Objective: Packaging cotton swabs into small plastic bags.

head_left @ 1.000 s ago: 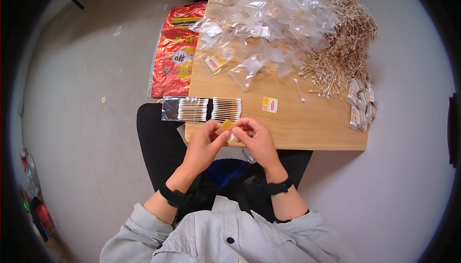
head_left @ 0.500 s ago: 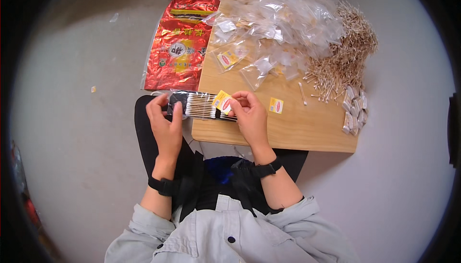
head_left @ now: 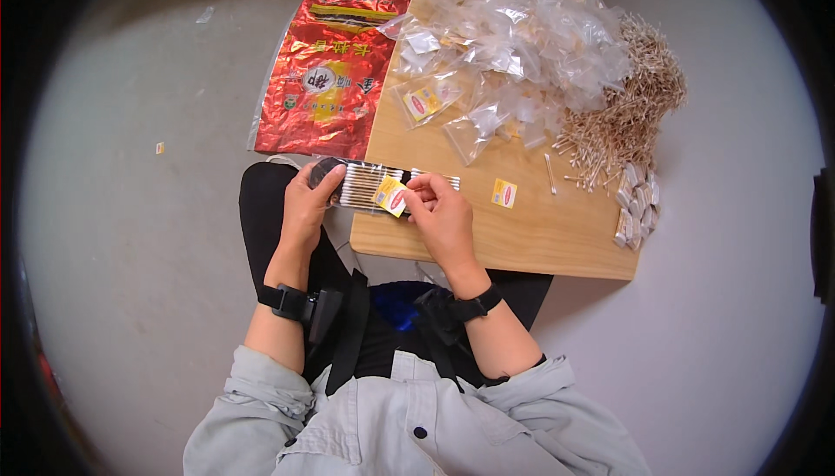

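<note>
- Cotton swabs (head_left: 361, 186) lie side by side in a neat row in a clear bag (head_left: 325, 168), at the near left corner of the wooden table (head_left: 557, 241); the left end of the bag reaches past the table's edge, over the person's dark-clad leg (head_left: 265, 206).
- Left hand (head_left: 301, 208): curved around the left end of the bag, thumb on the near side and fingers on the far side, with the film held between them; how firm the hold is, I cannot tell.
- Right hand (head_left: 445, 219): drawn in narrow, thumb and fingers pinching a small yellow and white card (head_left: 390, 196) by its right side. The card is tilted and covers part of the swab row from above; whether it touches the bag, I cannot tell.
- Second row of swabs (head_left: 446, 180): just right of the first row, partly hidden by the right hand.
- Spare card (head_left: 504, 193): flat on the table, right of that hand, yellow and white too.
- Loose swab (head_left: 550, 173): farther right, pointing away from the person.
- Heap of clear bags (head_left: 522, 33): across the far part of the table, some with yellow cards inside.
- Big swab pile (head_left: 639, 111): right of the heap, with small white packs (head_left: 637, 206) stacked at its near end.
- Red sack (head_left: 326, 76): spread beside the table's left edge.
</note>
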Available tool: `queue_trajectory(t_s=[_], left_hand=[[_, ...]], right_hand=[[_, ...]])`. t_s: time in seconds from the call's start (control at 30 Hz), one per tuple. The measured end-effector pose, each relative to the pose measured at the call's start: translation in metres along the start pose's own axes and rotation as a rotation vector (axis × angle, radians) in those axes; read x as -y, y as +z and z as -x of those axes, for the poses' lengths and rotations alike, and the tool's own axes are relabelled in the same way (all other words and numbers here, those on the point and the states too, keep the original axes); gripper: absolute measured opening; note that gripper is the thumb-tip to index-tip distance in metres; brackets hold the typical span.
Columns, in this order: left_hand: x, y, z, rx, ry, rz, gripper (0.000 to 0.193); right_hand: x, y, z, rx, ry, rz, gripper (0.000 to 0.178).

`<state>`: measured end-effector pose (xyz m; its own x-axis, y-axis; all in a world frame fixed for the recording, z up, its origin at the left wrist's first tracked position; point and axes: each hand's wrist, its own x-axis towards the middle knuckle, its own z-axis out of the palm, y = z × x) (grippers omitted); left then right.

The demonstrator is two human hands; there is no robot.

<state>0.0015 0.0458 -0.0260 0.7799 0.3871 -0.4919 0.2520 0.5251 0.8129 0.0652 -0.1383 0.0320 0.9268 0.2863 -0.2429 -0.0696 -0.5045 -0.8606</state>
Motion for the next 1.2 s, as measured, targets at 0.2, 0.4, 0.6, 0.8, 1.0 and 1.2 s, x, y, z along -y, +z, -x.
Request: queue_trajectory(t_s=[0.2, 0.4, 0.6, 0.8, 1.0, 1.2], left_hand=[[0.000, 0.004, 0.001, 0.007, 0.033, 0.005, 0.029], [0.000, 0.004, 0.001, -0.009, 0.035, -0.004, 0.029], [-0.001, 0.005, 0.003, -0.027, 0.042, -0.042, 0.027], [-0.002, 0.004, 0.004, -0.051, 0.002, -0.035, 0.033], [-0.019, 0.032, 0.037, -0.293, 0.809, -1.009, 0.068], [-0.005, 0.104, 0.070, 0.164, 0.778, -1.514, 0.099]], right_hand=[[0.013, 0.003, -0.009, 0.022, -0.074, 0.214, 0.018], [0.020, 0.009, -0.017, 0.037, -0.177, 0.309, 0.021], [0.024, 0.014, -0.019, 0.020, -0.197, 0.391, 0.024], [0.027, 0.013, -0.011, -0.067, -0.275, 0.458, 0.019], [-0.016, -0.034, -0.005, -0.363, -0.261, 0.159, 0.020], [-0.052, -0.048, 0.008, -0.497, -0.038, -0.276, 0.032]])
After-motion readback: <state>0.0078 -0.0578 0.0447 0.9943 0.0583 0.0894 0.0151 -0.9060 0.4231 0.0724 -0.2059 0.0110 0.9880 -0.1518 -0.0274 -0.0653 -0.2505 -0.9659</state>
